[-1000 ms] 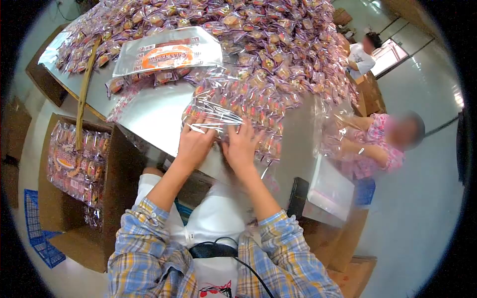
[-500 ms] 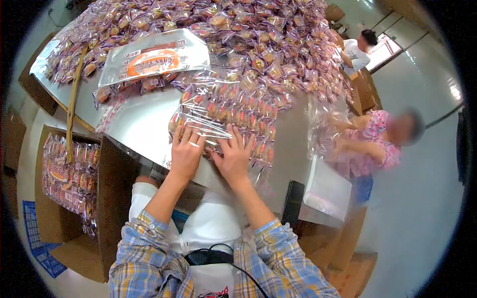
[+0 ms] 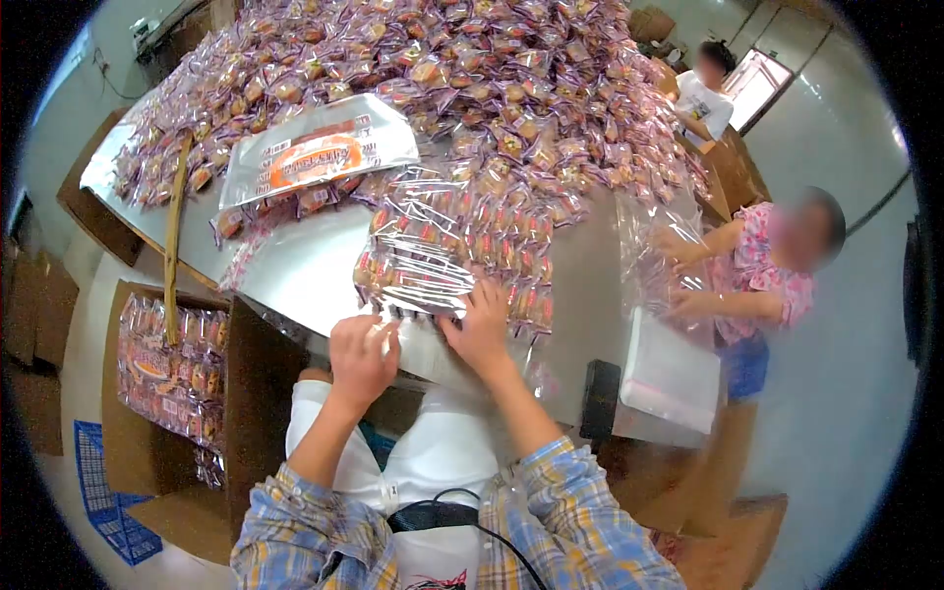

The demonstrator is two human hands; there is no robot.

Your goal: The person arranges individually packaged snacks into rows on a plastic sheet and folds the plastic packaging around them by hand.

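A clear plastic bag (image 3: 418, 241) filled with rows of small wrapped cakes lies flat on the table in front of me. My right hand (image 3: 482, 329) rests on its near edge, fingers stretched out and apart. My left hand (image 3: 364, 362) is curled just off the bag's near left corner; whether film is pinched in its fingers I cannot make out. Behind the filled bag lies a flat printed bag (image 3: 315, 152) with an orange label. A large heap of individually wrapped cakes (image 3: 472, 74) covers the far part of the table.
At my left stands an open cardboard box (image 3: 261, 393) with packed bags of cakes (image 3: 172, 369) inside. A wooden strip (image 3: 177, 236) leans by the table edge. To the right lie a dark phone-like object (image 3: 600, 398) and a stack of clear bags (image 3: 671, 374). A co-worker (image 3: 762, 261) handles plastic there.
My left hand has drawn back from the bag toward me, its fingers curling. My right hand stays on the bag's near edge. The whole view has shifted slightly.
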